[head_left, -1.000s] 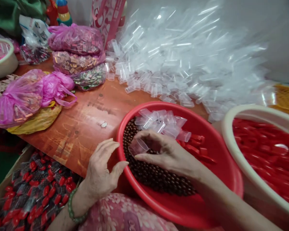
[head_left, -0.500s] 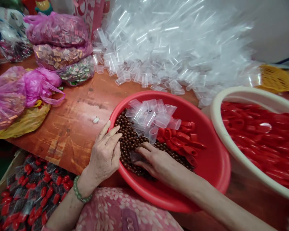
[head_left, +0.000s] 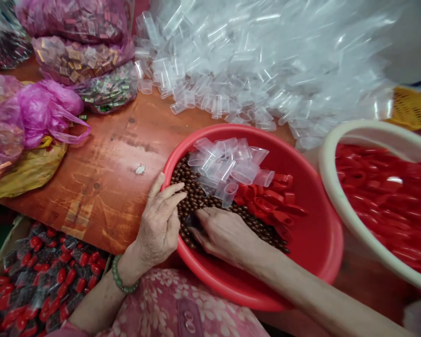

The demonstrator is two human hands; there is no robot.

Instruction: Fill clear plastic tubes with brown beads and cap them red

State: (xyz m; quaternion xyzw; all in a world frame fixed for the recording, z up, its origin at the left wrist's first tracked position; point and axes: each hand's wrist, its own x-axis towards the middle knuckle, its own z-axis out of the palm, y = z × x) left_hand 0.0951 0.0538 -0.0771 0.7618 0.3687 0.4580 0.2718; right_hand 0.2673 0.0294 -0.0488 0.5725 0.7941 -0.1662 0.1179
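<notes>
A red basin [head_left: 319,224] holds brown round balls [head_left: 196,194], a heap of clear plastic tubes [head_left: 228,164] and several red plastic caps [head_left: 273,201]. My left hand [head_left: 161,220] grips the basin's left rim, its fingers reaching over the inner side. Down among the brown balls, my right hand [head_left: 221,229] is closed around a clear tube [head_left: 194,221]. The tube's lower end is sunk in the balls, and my fingertips are partly hidden there.
A cream basin [head_left: 328,154] of red caps [head_left: 389,201] stands against the red one. Clear tubes [head_left: 231,70] pile up behind. Filled pink bags [head_left: 52,112] lie at left, above a box of red-capped tubes [head_left: 52,281]. A yellow basket [head_left: 412,107] sits far right.
My right hand has shifted slightly left and curled tighter, pushing the tube among the brown balls. The left hand stays on the rim. The view has shifted a little.
</notes>
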